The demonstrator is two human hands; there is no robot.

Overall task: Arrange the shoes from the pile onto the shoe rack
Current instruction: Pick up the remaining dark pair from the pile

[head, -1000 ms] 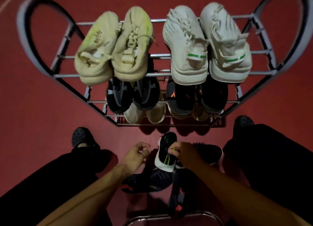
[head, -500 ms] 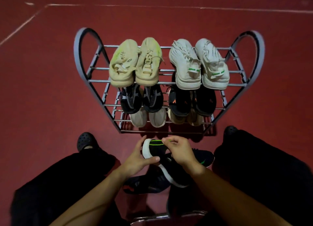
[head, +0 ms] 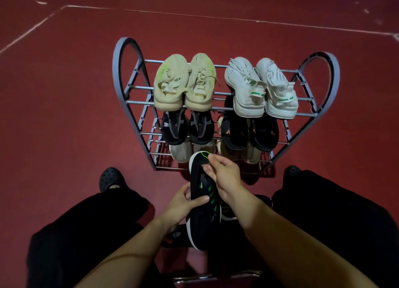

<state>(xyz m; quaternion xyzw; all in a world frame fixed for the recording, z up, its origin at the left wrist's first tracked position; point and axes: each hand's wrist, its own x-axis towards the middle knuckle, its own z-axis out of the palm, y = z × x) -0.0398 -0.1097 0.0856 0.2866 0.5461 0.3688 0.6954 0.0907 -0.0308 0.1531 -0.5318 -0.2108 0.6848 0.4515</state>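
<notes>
Both hands hold one black shoe (head: pixel 203 214) with green stripes and a white sole edge, lifted above the floor between the person's knees. The left hand (head: pixel 183 203) grips its side near the middle, thumb curled across the upper; the right hand (head: pixel 225 177) pinches the far end of the shoe with curled fingers. The shoe's long axis runs almost straight away from the person, the far end toward the shoe rack (head: pixel 323 76) and tilted slightly left; which end is the toe is hard to tell. The red floor (head: pixel 64 93) carries the rack, a grey frame with heart-shaped ends and rod shelves. On its top shelf sit a cream pair (head: pixel 185 82) on the left and a white pair (head: pixel 261 87) with green tabs on the right. The middle shelf holds a black mesh pair (head: pixel 187 126) and a black pair with orange marks (head: pixel 248 132); pale shoes (head: pixel 180 151) show on the bottom shelf, partly hidden by the held shoe. Another dark shoe (head: pixel 262 200) lies on the floor beneath the right wrist. A black clog (head: pixel 111 177) shows on the person's left foot.
</notes>
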